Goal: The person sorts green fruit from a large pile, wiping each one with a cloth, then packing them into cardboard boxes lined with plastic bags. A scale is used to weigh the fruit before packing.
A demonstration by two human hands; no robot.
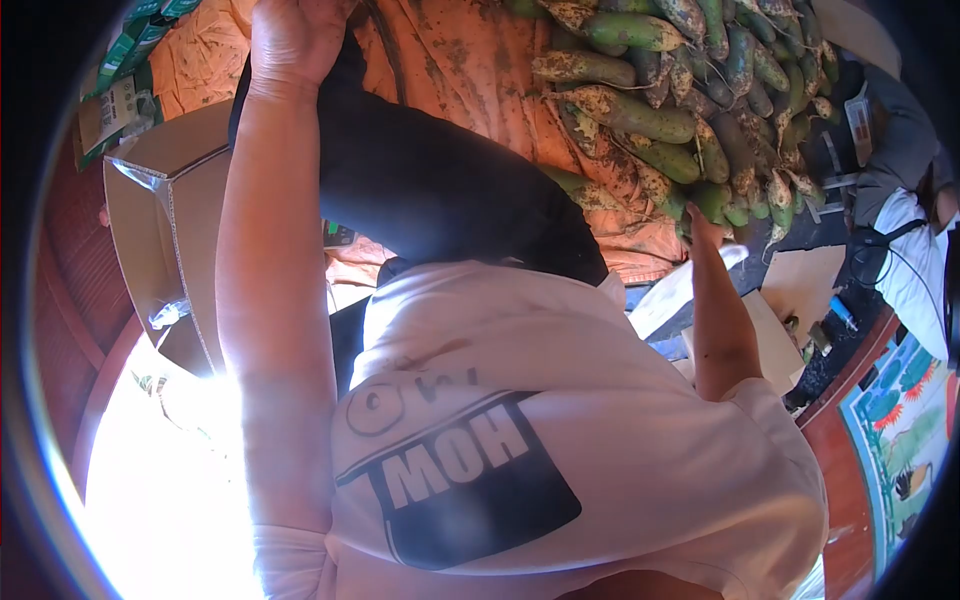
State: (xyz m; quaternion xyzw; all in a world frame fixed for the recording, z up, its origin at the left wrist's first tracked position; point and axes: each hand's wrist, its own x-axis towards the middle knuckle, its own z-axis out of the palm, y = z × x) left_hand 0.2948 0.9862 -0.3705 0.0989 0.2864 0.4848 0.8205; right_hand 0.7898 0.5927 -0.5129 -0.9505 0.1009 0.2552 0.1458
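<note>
My left arm stretches up the left side of the view. My left hand (292, 45) reaches the top edge above my dark-trousered leg, and its fingers are cut off by the frame, so what they hold is hidden. On the right, my right hand (704, 228) is at the lower edge of a large heap of green radishes (650, 118), some smeared with soil. Its fingers close around a green radish (711, 200) there, partly hidden by the hand and its neighbours. The heap rests on an orange sheet (455, 75).
An open cardboard box (185, 215) with clear plastic inside stands at my left. Green-printed boxes (130, 50) are behind it. Flat cardboard (800, 285) and a blue-handled item (843, 314) lie at right. Another person (905, 215) sits at the far right.
</note>
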